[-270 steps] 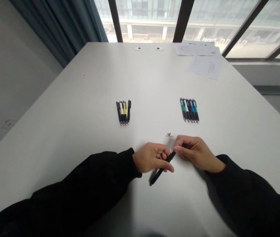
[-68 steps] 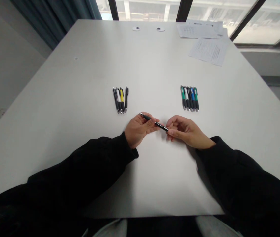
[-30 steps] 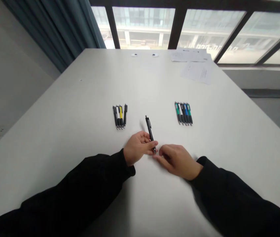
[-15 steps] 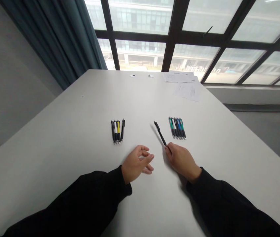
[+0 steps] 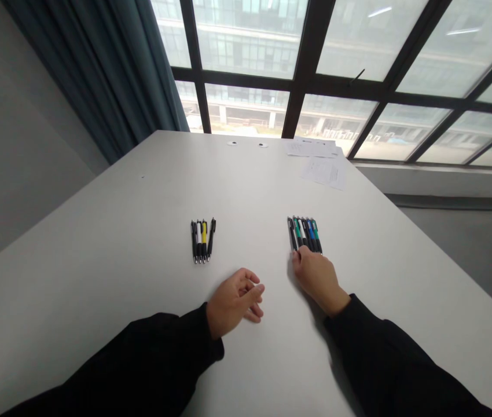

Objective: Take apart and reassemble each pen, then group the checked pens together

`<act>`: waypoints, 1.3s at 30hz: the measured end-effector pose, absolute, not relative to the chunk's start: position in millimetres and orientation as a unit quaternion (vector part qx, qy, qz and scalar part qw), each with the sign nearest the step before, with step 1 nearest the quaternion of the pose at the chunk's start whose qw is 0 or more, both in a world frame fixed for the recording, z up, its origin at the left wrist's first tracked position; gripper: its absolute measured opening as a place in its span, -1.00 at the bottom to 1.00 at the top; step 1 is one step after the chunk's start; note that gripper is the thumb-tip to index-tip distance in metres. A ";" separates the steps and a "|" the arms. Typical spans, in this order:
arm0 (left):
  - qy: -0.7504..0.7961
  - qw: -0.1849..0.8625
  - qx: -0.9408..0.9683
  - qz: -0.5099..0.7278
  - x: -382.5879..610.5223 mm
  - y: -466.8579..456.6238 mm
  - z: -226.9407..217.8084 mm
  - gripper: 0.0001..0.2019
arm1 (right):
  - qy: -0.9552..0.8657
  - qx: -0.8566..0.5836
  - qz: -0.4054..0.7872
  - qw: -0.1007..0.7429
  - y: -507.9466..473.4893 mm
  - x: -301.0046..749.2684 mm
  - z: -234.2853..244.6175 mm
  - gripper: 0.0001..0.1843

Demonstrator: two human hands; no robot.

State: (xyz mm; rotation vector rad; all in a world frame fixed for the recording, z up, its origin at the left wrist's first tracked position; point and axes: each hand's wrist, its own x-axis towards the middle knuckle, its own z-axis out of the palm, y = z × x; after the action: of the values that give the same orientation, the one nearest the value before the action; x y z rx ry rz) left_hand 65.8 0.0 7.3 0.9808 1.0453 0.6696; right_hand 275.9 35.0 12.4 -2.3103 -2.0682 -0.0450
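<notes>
My right hand (image 5: 314,277) is closed on the lower end of a black pen (image 5: 292,233). That pen lies at the left side of a row of several pens (image 5: 308,234) with green, white, black and blue barrels; my fingers cover some of their lower tips. My left hand (image 5: 236,301) rests over the table with fingers loosely curled and apart, holding nothing. Beyond it and to its left lies a second group of pens: black ones, a white one (image 5: 199,240) and a yellow one (image 5: 204,238). The rightmost black pen (image 5: 212,239) there leans slightly away from the others.
Both groups lie on a wide white table (image 5: 150,231). Sheets of paper (image 5: 322,168) are at its far right corner, and two small white oval pieces (image 5: 263,145) sit at the far edge. Behind stand windows and a blue curtain (image 5: 111,69).
My right hand has brought the black pen rightwards and turned it to line up against the left side of the right-hand row. The view has tilted up slightly; my left hand keeps its pose.
</notes>
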 end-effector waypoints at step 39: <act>0.454 0.708 0.449 0.301 63.1 0.0 4.9 -0.54 | -0.669 -0.742 -0.019 0.043 30.4 278.2 12.1 -0.52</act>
State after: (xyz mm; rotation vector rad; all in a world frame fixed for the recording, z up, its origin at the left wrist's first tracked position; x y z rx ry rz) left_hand 63.1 0.0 4.9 0.9980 1.0087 0.6695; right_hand 278.2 30.4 12.1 -2.2692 -2.0454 -0.0588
